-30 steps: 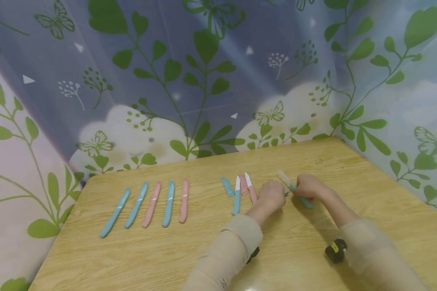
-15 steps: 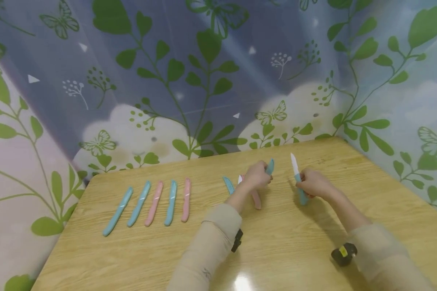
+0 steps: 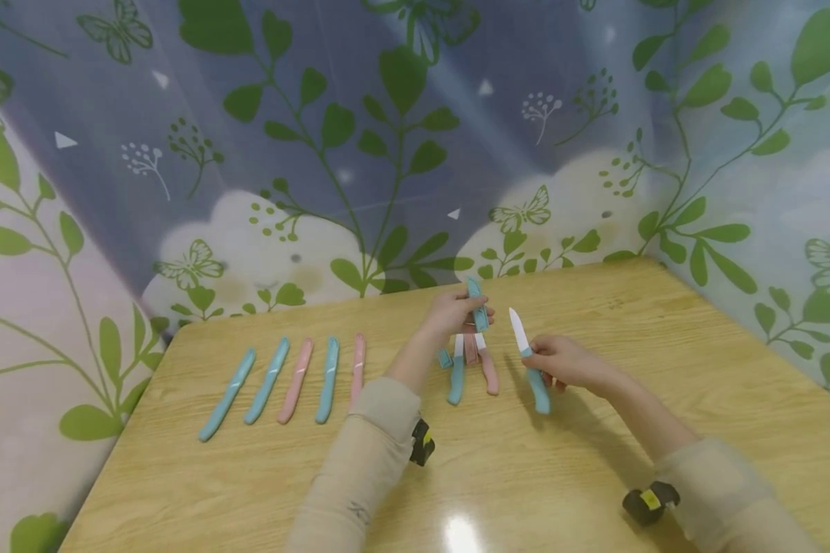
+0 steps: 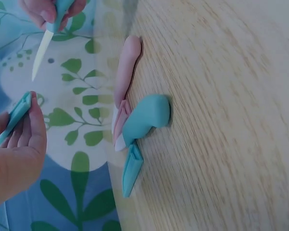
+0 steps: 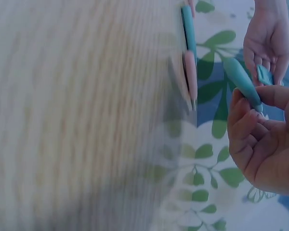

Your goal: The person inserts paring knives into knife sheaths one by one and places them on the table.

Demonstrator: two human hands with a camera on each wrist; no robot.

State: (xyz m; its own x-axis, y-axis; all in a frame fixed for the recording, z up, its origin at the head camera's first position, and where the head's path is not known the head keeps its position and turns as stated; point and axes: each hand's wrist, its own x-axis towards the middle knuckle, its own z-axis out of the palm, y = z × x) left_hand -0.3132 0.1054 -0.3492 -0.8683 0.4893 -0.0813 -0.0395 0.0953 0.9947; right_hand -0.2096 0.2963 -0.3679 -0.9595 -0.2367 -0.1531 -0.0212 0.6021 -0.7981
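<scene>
My left hand [image 3: 451, 312] pinches a blue knife sheath [image 3: 476, 306] between thumb and fingers, raised above the table. To its right, my right hand [image 3: 569, 361] grips a blue-handled knife [image 3: 536, 388], its white blade bare and pointing up and away. In the left wrist view the blade tip [image 4: 36, 72] stands apart from the sheath's end. Below my left hand lie an unsheathed blue knife [image 3: 456, 382] and an unsheathed pink knife [image 3: 488, 372]. A pink sheath [image 3: 471, 350] rests between them, and another blue sheath [image 4: 132, 169] lies beside the blue knife.
Several sheathed knives lie in a row on the left of the wooden table [image 3: 249, 491], among them a blue one [image 3: 227, 395] and a pink one [image 3: 295, 382]. A leaf-patterned curtain [image 3: 304, 153] hangs behind the table's far edge.
My left hand has lifted the blue sheath and carried it left, turning it upright. The knife in my right hand has come off the table, its blade now tilted towards the sheath.
</scene>
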